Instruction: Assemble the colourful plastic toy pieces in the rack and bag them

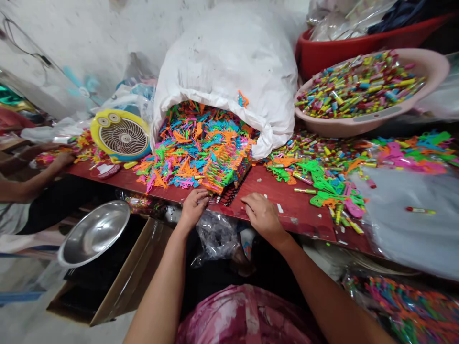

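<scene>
A white sack (229, 57) lies open on the red table (304, 212), and small colourful plastic toys (193, 143) spill out of its mouth. In front of the pile is a black rack (229, 195) with toys lined up in rows on its rear part. My left hand (195, 205) is at the rack's left front corner, thumb and fingers pressed together near an orange toy; what they hold, if anything, is too small to name. To the right of the rack, my right hand (261, 215) is palm down over the table edge, fingers spread and holding nothing.
At the right are a pink basin (358, 124) of small tubes, green toys (319, 181) and plastic bags (412, 215). A yellow fan (124, 136) stands left. Below are a metal bowl (96, 234) and a cardboard box (132, 267). Another person's hands (62, 157) work at far left.
</scene>
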The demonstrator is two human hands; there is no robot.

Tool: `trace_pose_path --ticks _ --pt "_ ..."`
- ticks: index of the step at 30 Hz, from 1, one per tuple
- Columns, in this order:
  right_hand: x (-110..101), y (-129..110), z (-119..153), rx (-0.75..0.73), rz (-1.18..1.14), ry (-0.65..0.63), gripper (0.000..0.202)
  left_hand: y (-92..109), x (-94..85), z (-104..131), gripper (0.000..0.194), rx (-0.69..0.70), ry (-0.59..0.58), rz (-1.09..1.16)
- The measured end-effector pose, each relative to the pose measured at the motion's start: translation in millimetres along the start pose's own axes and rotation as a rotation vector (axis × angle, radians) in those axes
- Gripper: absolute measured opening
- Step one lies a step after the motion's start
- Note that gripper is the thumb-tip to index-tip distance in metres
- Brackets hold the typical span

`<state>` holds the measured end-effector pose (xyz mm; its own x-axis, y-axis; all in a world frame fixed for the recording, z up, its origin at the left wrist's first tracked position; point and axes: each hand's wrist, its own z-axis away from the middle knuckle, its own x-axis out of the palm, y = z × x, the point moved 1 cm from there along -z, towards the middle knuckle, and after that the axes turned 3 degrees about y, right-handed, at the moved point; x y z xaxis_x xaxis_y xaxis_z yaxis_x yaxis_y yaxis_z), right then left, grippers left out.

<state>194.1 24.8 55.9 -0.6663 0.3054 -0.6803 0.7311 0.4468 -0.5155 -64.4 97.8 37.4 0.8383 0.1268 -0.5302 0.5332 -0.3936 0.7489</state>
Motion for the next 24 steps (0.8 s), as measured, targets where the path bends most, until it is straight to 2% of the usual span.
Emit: trace_pose_path --ticks 4,9,12,15,18,21,24 --pt "1 0 -1 -0.014 0.008 -0.011 0.028 1 0.5 2 0.019 -0.009 -0.003 0.02" --pt "0 0 -1 -0.003 0.018 -0.024 0.027 10 14.2 4 0.012 -0.024 0.122 -0.025" --pt "-2 0 -1 0.011 -0.046 0.019 0.026 17 18.7 7 0.011 -0.031 0.169 -0.04" --pt "-4 -7 4 0.057 -0.102 0.11 0.022 31 23.5 15 0.012 -0.065 0.185 -0.14" --pt "-7 -20 13 0.122 -0.131 0.165 0.014 56 38.1 33 0.015 -0.081 0.198 -0.239" --pt "-12 -30 24 0.17 -0.103 0.185 0.013 90 64.0 59 0.012 -0.068 0.127 -0.254" --pt "-25 -27 35 0.246 0.003 0.22 0.018 122 89.4 81 0.019 0.015 -0.101 -0.163"
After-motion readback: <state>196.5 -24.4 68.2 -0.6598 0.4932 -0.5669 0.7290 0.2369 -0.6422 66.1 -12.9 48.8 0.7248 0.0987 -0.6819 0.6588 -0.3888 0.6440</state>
